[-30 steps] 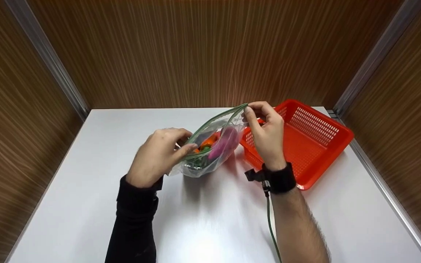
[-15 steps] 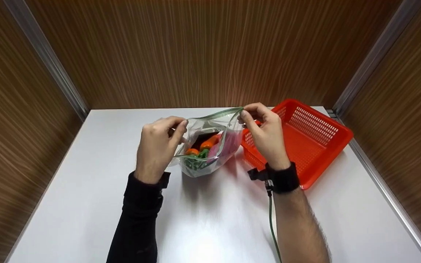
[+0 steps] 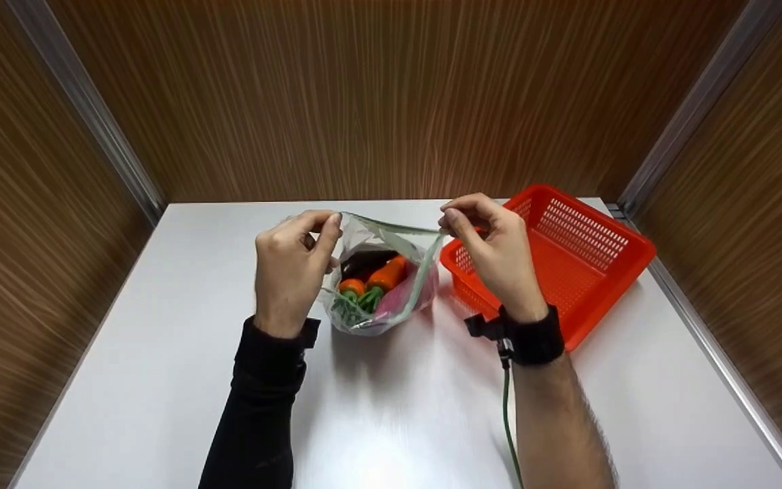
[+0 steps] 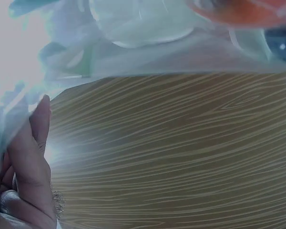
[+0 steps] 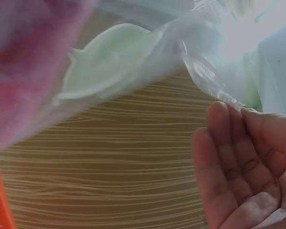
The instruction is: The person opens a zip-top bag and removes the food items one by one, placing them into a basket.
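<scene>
A clear zip bag (image 3: 377, 285) with a green seal strip stands on the white table (image 3: 391, 407), its mouth pulled wide. Inside lie an orange carrot (image 3: 385, 275) with green tops, a dark purple item and something pink. My left hand (image 3: 294, 268) pinches the bag's left rim corner. My right hand (image 3: 489, 251) pinches the right rim corner. In the left wrist view the bag film (image 4: 148, 43) hangs above my fingers (image 4: 31, 157). The right wrist view shows the film (image 5: 148, 52) and pink contents close up beside my fingertips (image 5: 238, 162).
An empty red plastic basket (image 3: 571, 255) sits on the table just right of my right hand. Wood-grain walls close in the table at the back and on both sides. A green cable (image 3: 508, 421) runs from the right wrist strap.
Both hands have spread the bag's rim apart: the mouth went from a narrow slanted slit to wide open. The left hand rose to the level of the right.
</scene>
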